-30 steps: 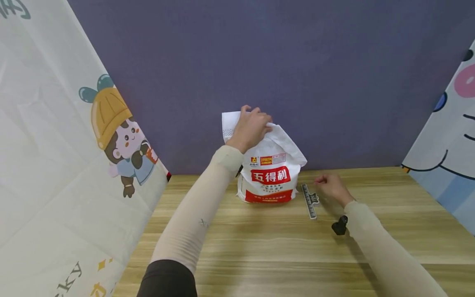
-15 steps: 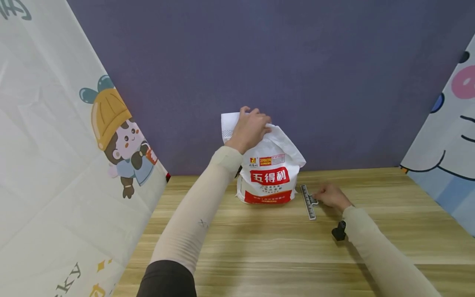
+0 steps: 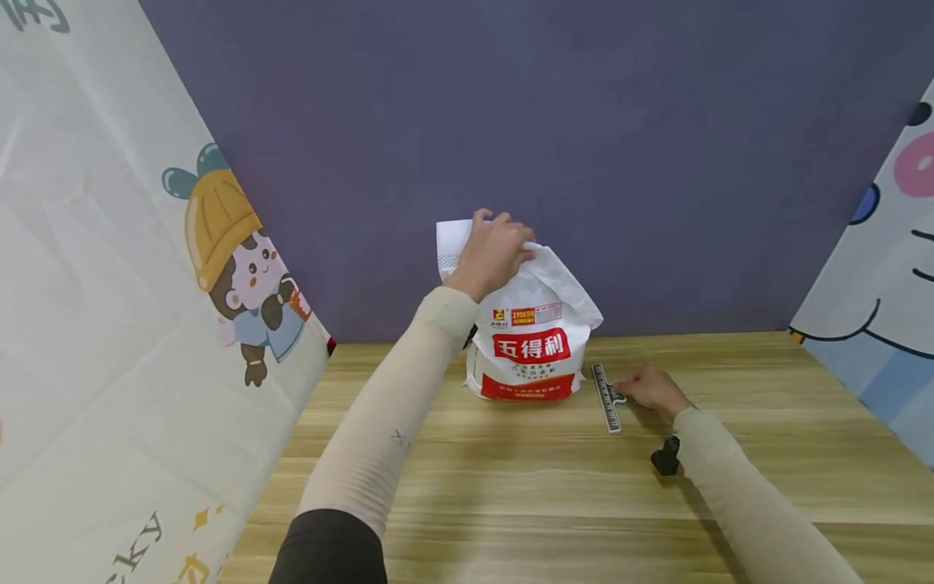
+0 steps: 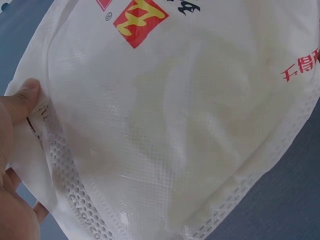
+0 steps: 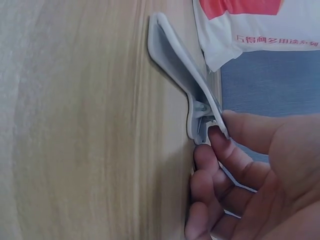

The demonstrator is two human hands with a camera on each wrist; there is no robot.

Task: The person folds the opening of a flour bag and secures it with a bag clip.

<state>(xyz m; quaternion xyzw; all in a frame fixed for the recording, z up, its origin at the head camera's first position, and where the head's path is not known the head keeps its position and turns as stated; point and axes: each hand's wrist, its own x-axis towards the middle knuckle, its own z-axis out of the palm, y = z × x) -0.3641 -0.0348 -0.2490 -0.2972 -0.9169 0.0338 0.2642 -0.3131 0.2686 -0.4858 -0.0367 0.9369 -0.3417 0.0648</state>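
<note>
A white and red flour bag (image 3: pixel 536 296) stands upright on the wooden table. My left hand (image 3: pixel 492 255) grips its folded top, and in the left wrist view the thumb (image 4: pixel 26 96) presses on the white plastic near the perforated band. Just right of the bag, a grey clip (image 3: pixel 606 401) with a long jaw lies on the table. The right hand (image 3: pixel 653 388) pinches the clip's handle end. Seen from the right wrist, the thumb (image 5: pixel 250 131) is on the upper handle plate and the index finger lies beneath it; the other fingers curl near the tabletop.
Behind the bag rises a dark blue-grey backdrop (image 3: pixel 584 122). White cartoon-printed sheets flank the wooden table (image 3: pixel 525 503), one at the left (image 3: pixel 95 308) and one at the right (image 3: pixel 876 276). A small black device (image 3: pixel 666 457) sits at the right wrist.
My right hand has moved slightly left and down to the clip and taken its handle end between thumb and finger. The left hand and the bag have stayed in place.
</note>
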